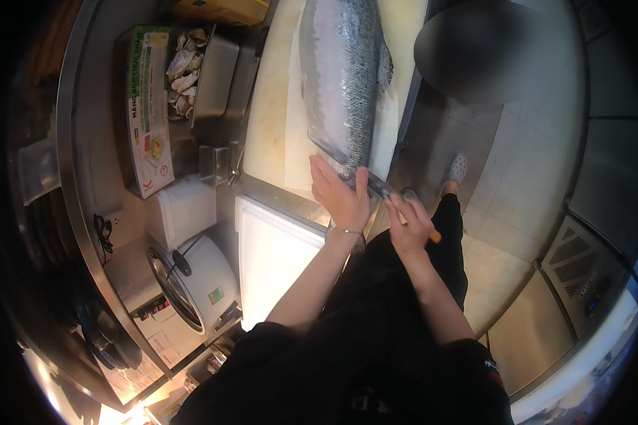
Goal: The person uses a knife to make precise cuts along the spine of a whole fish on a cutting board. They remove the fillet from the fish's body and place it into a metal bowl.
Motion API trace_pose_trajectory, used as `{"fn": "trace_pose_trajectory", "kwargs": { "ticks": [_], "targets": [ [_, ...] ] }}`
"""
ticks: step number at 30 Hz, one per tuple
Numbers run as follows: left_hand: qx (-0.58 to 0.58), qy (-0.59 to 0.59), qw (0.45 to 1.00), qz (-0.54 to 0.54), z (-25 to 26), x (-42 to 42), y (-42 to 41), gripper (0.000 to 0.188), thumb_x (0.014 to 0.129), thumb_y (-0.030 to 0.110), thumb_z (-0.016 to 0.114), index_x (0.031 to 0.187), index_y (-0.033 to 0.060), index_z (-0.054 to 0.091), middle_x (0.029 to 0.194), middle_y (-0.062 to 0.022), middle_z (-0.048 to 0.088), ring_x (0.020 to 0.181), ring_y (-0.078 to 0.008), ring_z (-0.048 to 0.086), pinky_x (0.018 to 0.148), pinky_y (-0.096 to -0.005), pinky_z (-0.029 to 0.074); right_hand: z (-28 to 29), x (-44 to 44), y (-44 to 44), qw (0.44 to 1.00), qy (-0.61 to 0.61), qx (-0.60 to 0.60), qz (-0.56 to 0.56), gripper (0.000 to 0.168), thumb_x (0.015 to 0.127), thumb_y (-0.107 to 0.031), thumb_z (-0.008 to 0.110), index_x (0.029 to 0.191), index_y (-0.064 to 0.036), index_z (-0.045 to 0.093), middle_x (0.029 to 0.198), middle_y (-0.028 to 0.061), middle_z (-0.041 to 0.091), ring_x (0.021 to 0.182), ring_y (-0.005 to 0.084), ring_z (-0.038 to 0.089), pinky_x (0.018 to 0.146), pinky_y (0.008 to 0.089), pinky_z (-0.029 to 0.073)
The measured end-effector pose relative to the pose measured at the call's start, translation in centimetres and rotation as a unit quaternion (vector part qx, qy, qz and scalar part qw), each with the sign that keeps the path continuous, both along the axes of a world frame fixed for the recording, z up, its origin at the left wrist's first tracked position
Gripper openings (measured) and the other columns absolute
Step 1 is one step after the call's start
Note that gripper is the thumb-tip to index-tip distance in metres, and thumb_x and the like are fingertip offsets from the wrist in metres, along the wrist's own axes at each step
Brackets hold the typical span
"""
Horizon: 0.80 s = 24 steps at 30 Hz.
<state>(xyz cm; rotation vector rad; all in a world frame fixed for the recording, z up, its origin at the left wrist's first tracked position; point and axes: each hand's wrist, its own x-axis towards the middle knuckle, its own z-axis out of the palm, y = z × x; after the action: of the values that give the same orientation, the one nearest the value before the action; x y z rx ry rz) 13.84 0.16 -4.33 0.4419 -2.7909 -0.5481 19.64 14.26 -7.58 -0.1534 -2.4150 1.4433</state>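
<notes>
A large silvery fish (345,79) lies lengthwise on white paper (296,154) over a pale cutting board (268,122). At the fish's near, narrow end rests my left hand (344,199), its thumb raised and its fingers spread against the fish; the grip itself is partly hidden. My right hand (410,220) holds a knife, whose blade (378,185) points up and left to the fish's narrow end beside my left thumb. The orange-brown end of the knife's handle (435,236) shows past my right hand. The blade's tip is hidden.
Left of the board stand a metal container of oyster shells (185,74), a long food-wrap box (151,111), a white bin (186,210) and a rice cooker (207,281). A white lid or tray (276,260) lies near my left forearm. A blurred round patch hides part of the upper right.
</notes>
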Motion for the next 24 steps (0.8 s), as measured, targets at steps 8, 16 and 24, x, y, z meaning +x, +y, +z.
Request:
{"fn": "trace_pose_trajectory", "kwargs": {
  "ticks": [8,16,24],
  "targets": [
    [0.054,-0.048,0.997,0.019,0.5,-0.5,-0.1,0.092,0.111,0.046,0.061,0.171,-0.0094,0.019,0.177,-0.0350,0.023,0.166,-0.0482,0.022,0.134,-0.0639,0.012,-1.5,0.6,2.3,1.000,-0.013,0.003,-0.011,0.022,0.085,-0.012,0.091,0.106,-0.014,0.086,0.090,0.0079,0.077,0.080,0.0289,0.075,0.071,0.0387,0.060],
    [0.063,-0.075,0.995,0.013,0.6,-0.4,-0.4,0.092,0.112,0.045,0.059,0.172,-0.0097,0.017,0.178,-0.0354,0.021,0.168,-0.0474,0.020,0.135,-0.0625,0.008,0.5,-3.0,1.5,1.000,0.000,-0.012,-0.017,0.020,0.085,-0.015,0.092,0.104,-0.013,0.085,0.091,0.0073,0.077,0.081,0.0282,0.075,0.074,0.0397,0.060],
    [0.058,-0.060,0.996,0.034,1.9,-5.4,0.7,0.100,0.109,0.049,0.064,0.172,-0.0106,0.015,0.178,-0.0359,0.020,0.168,-0.0499,0.016,0.135,-0.0609,0.013,3.4,-8.2,-1.5,1.000,-0.006,-0.023,0.007,0.016,0.089,-0.014,0.089,0.105,-0.013,0.084,0.092,0.0071,0.076,0.084,0.0283,0.075,0.073,0.0384,0.060]
  ]
}}
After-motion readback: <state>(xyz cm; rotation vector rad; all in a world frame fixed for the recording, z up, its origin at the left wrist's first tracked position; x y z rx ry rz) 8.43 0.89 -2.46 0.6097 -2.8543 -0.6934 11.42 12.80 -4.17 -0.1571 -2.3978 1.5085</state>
